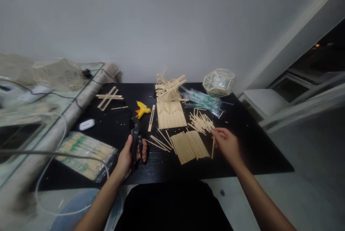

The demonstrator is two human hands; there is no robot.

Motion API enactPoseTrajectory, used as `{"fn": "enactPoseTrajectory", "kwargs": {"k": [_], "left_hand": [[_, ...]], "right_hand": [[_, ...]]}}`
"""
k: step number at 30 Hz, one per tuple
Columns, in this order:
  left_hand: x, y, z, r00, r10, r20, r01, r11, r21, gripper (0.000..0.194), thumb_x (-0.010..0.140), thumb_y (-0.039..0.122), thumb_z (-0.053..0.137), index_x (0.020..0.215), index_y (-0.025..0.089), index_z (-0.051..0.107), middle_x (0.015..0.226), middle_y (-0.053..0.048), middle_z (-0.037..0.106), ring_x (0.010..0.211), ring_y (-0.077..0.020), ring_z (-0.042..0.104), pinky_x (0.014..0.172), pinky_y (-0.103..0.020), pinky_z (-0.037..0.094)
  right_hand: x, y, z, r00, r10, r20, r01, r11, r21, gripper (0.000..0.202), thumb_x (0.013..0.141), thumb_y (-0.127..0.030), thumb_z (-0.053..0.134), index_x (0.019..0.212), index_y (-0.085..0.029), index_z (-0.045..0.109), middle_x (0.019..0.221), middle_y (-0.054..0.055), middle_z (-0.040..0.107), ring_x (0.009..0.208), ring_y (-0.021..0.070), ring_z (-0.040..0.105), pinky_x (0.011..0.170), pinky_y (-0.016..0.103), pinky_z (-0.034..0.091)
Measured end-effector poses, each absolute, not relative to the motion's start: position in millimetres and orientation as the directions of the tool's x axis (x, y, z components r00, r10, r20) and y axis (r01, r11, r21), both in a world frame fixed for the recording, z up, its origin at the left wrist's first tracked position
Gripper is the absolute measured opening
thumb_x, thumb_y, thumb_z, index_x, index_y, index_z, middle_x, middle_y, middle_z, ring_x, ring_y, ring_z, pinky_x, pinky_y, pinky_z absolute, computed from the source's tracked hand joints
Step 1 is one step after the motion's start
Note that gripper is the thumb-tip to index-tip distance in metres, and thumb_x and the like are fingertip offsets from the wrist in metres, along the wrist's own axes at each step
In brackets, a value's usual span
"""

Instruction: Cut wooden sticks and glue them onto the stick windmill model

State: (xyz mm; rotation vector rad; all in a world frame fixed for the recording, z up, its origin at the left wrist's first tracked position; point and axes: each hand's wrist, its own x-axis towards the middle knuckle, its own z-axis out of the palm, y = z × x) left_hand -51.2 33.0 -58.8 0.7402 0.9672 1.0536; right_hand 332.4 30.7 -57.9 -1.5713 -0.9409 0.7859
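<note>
My left hand (126,157) is wrapped around a black two-handled cutter (135,137), its jaws pointing up and away from me above the near part of the black table. On the right, the fingertips of my right hand (228,146) pinch a short wooden stick (213,147), which hangs down almost upright. Just beyond those fingers lies a loose heap of short cut sticks (201,121). Beside them, left of my right hand, a flat pack of sticks (190,146) is laid side by side. Several longer sticks (160,143) lie between the two hands.
A wooden stick model (171,110) stands at the table's middle back. Around it are a yellow glue gun (142,109), plastic-wrapped sticks (205,100) and a geometric stick frame (219,81). To the left lie crossed sticks (109,98), a white case (87,124), a chopstick pack (86,155) and a cable (64,130).
</note>
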Motion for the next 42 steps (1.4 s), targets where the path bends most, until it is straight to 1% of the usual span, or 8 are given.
{"fn": "enactPoseTrajectory", "kwargs": {"k": [5, 8, 14, 19, 24, 28, 34, 42], "left_hand": [[-51, 37, -53, 0.186, 0.940, -0.286, -0.482, 0.341, 0.807, 0.061, 0.090, 0.073, 0.061, 0.086, 0.013, 0.069, 0.063, -0.003, 0.057, 0.055, -0.0159, 0.052, 0.051, -0.028, 0.049], [-51, 40, -48, 0.195, 0.915, -0.353, -0.515, 0.402, 0.757, 0.060, 0.096, 0.071, 0.054, 0.084, 0.014, 0.067, 0.060, -0.002, 0.053, 0.052, -0.0148, 0.049, 0.049, -0.026, 0.047], [-56, 47, -39, 0.201, 0.857, -0.474, -0.592, 0.491, 0.639, 0.063, 0.104, 0.063, 0.036, 0.084, 0.012, 0.068, 0.062, -0.004, 0.051, 0.051, -0.0149, 0.048, 0.048, -0.025, 0.047], [-58, 48, -38, 0.248, 0.840, -0.483, -0.589, 0.527, 0.613, 0.066, 0.107, 0.059, 0.028, 0.087, 0.010, 0.069, 0.062, -0.005, 0.052, 0.050, -0.0154, 0.047, 0.048, -0.027, 0.047], [-57, 47, -38, 0.256, 0.848, -0.464, -0.591, 0.517, 0.619, 0.066, 0.105, 0.062, 0.032, 0.086, 0.010, 0.069, 0.064, -0.005, 0.052, 0.051, -0.0156, 0.049, 0.050, -0.028, 0.048], [-56, 47, -38, 0.263, 0.842, -0.470, -0.586, 0.527, 0.616, 0.072, 0.107, 0.059, 0.022, 0.086, 0.009, 0.070, 0.063, -0.006, 0.051, 0.052, -0.0159, 0.049, 0.050, -0.028, 0.047], [-54, 47, -37, 0.250, 0.838, -0.484, -0.589, 0.529, 0.611, 0.071, 0.107, 0.060, 0.023, 0.085, 0.011, 0.069, 0.063, -0.007, 0.052, 0.053, -0.0171, 0.049, 0.050, -0.029, 0.048], [-52, 46, -37, 0.264, 0.842, -0.470, -0.584, 0.527, 0.617, 0.067, 0.106, 0.062, 0.029, 0.086, 0.011, 0.069, 0.063, -0.006, 0.052, 0.053, -0.0170, 0.050, 0.051, -0.029, 0.049]], "right_hand": [[335, 31, -57, 0.406, 0.913, -0.032, 0.152, -0.102, -0.983, 0.057, 0.062, -0.071, 0.088, 0.081, -0.020, 0.071, 0.064, 0.005, 0.071, 0.046, 0.0179, 0.060, 0.042, 0.030, 0.050], [326, 37, -49, 0.304, 0.952, -0.019, 0.171, -0.075, -0.982, 0.051, 0.068, -0.069, 0.086, 0.082, -0.022, 0.070, 0.065, 0.006, 0.072, 0.047, 0.0199, 0.062, 0.043, 0.032, 0.051], [276, 68, -30, -0.102, 0.993, 0.054, 0.231, 0.077, -0.970, 0.035, 0.082, -0.058, 0.078, 0.085, -0.024, 0.071, 0.069, 0.002, 0.072, 0.050, 0.0171, 0.063, 0.046, 0.029, 0.050], [237, 91, -26, -0.340, 0.929, 0.149, 0.351, 0.272, -0.896, 0.019, 0.087, -0.039, 0.079, 0.084, -0.022, 0.073, 0.071, 0.002, 0.076, 0.066, 0.0174, 0.072, 0.067, 0.029, 0.055], [213, 109, -34, -0.388, 0.910, 0.146, 0.415, 0.314, -0.854, 0.013, 0.086, -0.027, 0.084, 0.083, -0.020, 0.073, 0.072, 0.002, 0.077, 0.070, 0.0173, 0.073, 0.069, 0.028, 0.054], [201, 120, -42, -0.414, 0.900, 0.137, 0.421, 0.322, -0.848, 0.012, 0.087, -0.025, 0.083, 0.086, -0.018, 0.074, 0.075, 0.003, 0.077, 0.071, 0.0176, 0.073, 0.071, 0.029, 0.055], [196, 121, -46, -0.460, 0.875, 0.150, 0.394, 0.353, -0.849, 0.006, 0.088, -0.021, 0.080, 0.093, -0.018, 0.077, 0.081, 0.005, 0.079, 0.077, 0.0192, 0.074, 0.075, 0.032, 0.057], [195, 117, -50, -0.502, 0.841, 0.199, 0.462, 0.456, -0.760, 0.020, 0.091, -0.018, 0.074, 0.111, -0.019, 0.075, 0.103, 0.008, 0.079, 0.083, 0.0196, 0.072, 0.084, 0.036, 0.058]]}}
